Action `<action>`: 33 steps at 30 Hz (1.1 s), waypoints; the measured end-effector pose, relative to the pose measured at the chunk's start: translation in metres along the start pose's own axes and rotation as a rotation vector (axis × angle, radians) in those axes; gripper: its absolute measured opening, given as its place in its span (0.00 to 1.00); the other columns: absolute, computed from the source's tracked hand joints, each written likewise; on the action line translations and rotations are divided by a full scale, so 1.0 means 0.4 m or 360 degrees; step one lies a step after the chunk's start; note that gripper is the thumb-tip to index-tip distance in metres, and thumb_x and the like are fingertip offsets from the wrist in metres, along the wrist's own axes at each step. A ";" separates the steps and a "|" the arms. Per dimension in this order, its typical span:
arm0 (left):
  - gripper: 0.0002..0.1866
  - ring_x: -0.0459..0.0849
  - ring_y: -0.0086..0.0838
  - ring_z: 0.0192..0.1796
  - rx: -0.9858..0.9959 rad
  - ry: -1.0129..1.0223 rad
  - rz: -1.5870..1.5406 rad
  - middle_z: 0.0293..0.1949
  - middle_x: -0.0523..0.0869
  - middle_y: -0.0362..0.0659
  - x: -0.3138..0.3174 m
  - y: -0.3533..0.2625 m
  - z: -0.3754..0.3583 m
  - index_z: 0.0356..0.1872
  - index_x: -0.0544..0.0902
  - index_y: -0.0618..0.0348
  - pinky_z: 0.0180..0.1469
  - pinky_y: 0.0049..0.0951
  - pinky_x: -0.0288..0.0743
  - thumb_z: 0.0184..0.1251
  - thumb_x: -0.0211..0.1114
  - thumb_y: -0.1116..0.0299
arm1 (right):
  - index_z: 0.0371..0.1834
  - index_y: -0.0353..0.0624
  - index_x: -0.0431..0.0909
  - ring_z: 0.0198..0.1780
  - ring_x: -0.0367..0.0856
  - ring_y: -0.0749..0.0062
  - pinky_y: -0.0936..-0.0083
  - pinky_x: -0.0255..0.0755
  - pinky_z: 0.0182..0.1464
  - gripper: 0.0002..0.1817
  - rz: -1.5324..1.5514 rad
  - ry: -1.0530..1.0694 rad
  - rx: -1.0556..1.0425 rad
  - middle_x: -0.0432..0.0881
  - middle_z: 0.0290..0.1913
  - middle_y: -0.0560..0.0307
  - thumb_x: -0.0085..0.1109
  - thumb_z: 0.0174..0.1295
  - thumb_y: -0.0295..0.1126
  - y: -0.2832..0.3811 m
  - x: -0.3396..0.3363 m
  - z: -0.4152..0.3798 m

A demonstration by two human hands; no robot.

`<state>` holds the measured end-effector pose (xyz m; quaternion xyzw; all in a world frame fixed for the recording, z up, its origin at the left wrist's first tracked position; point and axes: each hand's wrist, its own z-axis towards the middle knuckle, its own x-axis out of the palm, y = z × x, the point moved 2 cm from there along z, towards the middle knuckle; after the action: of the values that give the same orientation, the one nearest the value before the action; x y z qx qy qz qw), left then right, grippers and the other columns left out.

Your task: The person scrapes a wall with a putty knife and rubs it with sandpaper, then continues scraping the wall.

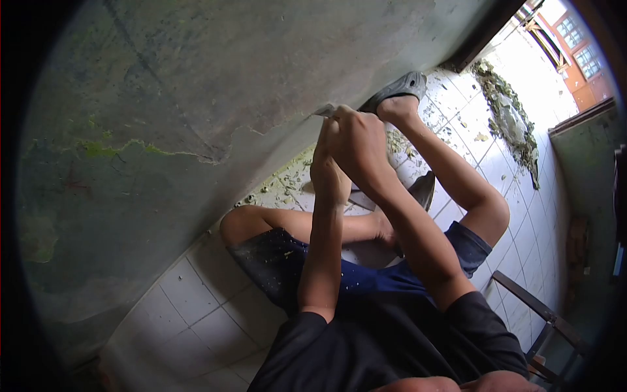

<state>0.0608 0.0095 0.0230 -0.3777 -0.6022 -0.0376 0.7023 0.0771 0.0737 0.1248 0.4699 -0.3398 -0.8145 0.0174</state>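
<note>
Both of my hands are closed together close to the wall point(196, 85). My right hand point(358, 140) is a fist around a scraper point(324, 110), whose grey metal blade pokes out past the fingers toward the wall. Tucked against it, my left hand point(330, 173) is wrapped round the same tool, its fingers partly hidden behind the right hand. A ragged edge of peeling paint point(251, 130) runs across the wall beside the blade, with a darker green surface on one side and a greyer one on the other.
Paint flakes point(287, 179) litter the white tiled floor point(189, 287) along the wall. A heap of paint debris point(509, 121) with clear plastic lies near the doorway. My bent legs and grey clog point(401, 85) are close around my hands. A dark wooden chair point(535, 304) stands at right.
</note>
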 end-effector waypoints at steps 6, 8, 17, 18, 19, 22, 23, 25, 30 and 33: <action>0.31 0.67 0.33 0.78 -0.0075 -0.0003 -0.0003 0.76 0.68 0.47 0.016 -0.028 -0.008 0.82 0.57 0.65 0.79 0.37 0.58 0.84 0.44 0.63 | 0.31 0.35 0.84 0.32 0.85 0.37 0.51 0.80 0.40 0.13 0.0014 -0.0046 -0.0058 0.82 0.26 0.34 0.56 0.62 0.34 -0.005 0.009 -0.009; 0.32 0.66 0.34 0.78 -0.0089 -0.0003 0.0039 0.77 0.68 0.48 0.009 -0.030 -0.011 0.82 0.56 0.64 0.80 0.37 0.57 0.82 0.43 0.64 | 0.30 0.35 0.84 0.31 0.85 0.38 0.50 0.80 0.40 0.13 -0.0026 0.0040 -0.0027 0.82 0.25 0.34 0.57 0.62 0.34 -0.015 0.015 0.002; 0.35 0.65 0.37 0.79 -0.0032 -0.0097 0.0020 0.77 0.67 0.50 0.026 -0.044 0.000 0.82 0.56 0.65 0.81 0.39 0.55 0.75 0.47 0.67 | 0.29 0.34 0.83 0.31 0.85 0.37 0.49 0.80 0.39 0.12 -0.0092 0.0112 -0.0059 0.82 0.26 0.33 0.57 0.60 0.34 -0.013 0.026 0.032; 0.34 0.65 0.36 0.79 -0.0063 -0.0120 0.0018 0.77 0.68 0.50 0.021 -0.038 -0.004 0.82 0.57 0.66 0.81 0.39 0.55 0.76 0.46 0.68 | 0.30 0.34 0.84 0.31 0.85 0.38 0.49 0.80 0.38 0.12 -0.0106 0.0119 -0.0051 0.82 0.26 0.34 0.58 0.60 0.34 -0.016 0.035 0.021; 0.33 0.66 0.36 0.79 -0.0102 -0.0120 0.0031 0.76 0.68 0.50 0.021 -0.033 -0.006 0.82 0.57 0.66 0.81 0.38 0.55 0.77 0.46 0.69 | 0.31 0.34 0.84 0.31 0.85 0.38 0.49 0.80 0.38 0.12 -0.0114 0.0100 -0.0034 0.82 0.26 0.34 0.58 0.60 0.34 -0.023 0.037 0.013; 0.32 0.65 0.35 0.79 -0.0015 -0.0039 -0.0104 0.77 0.68 0.49 0.013 -0.029 -0.006 0.81 0.58 0.67 0.80 0.38 0.56 0.77 0.45 0.71 | 0.32 0.35 0.83 0.31 0.85 0.37 0.49 0.80 0.38 0.12 -0.0039 0.0082 -0.0041 0.82 0.26 0.34 0.58 0.60 0.34 -0.014 0.002 0.008; 0.32 0.65 0.35 0.79 -0.0008 -0.0057 -0.0109 0.77 0.68 0.49 0.004 -0.032 0.000 0.81 0.58 0.67 0.80 0.38 0.56 0.77 0.45 0.71 | 0.32 0.35 0.83 0.31 0.85 0.37 0.49 0.79 0.38 0.12 0.0036 0.0016 -0.0030 0.82 0.25 0.34 0.58 0.61 0.34 -0.007 -0.009 -0.005; 0.35 0.62 0.37 0.81 -0.0109 -0.0049 -0.0035 0.79 0.66 0.50 0.006 -0.033 -0.003 0.82 0.57 0.67 0.82 0.39 0.53 0.74 0.48 0.70 | 0.31 0.36 0.83 0.31 0.85 0.38 0.50 0.79 0.38 0.11 -0.0016 -0.0068 -0.0070 0.82 0.25 0.35 0.58 0.61 0.34 -0.034 0.022 -0.009; 0.36 0.61 0.40 0.82 -0.0001 -0.0019 0.0007 0.80 0.64 0.52 0.037 -0.041 -0.010 0.82 0.55 0.69 0.83 0.41 0.50 0.74 0.47 0.68 | 0.31 0.38 0.83 0.29 0.85 0.41 0.50 0.79 0.36 0.10 -0.0075 -0.0069 -0.0117 0.82 0.24 0.37 0.58 0.62 0.34 -0.015 -0.004 -0.010; 0.36 0.60 0.40 0.82 -0.0040 -0.0182 0.0019 0.80 0.63 0.52 0.047 -0.045 -0.013 0.82 0.55 0.69 0.83 0.42 0.50 0.74 0.46 0.68 | 0.31 0.38 0.83 0.30 0.85 0.42 0.50 0.79 0.35 0.11 -0.0166 0.0069 -0.0084 0.82 0.24 0.38 0.58 0.62 0.34 -0.015 0.000 0.004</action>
<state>0.0612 0.0012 0.0480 -0.3916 -0.6386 -0.0190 0.6622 0.0774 0.0792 0.1220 0.5040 -0.2929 -0.8125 -0.0054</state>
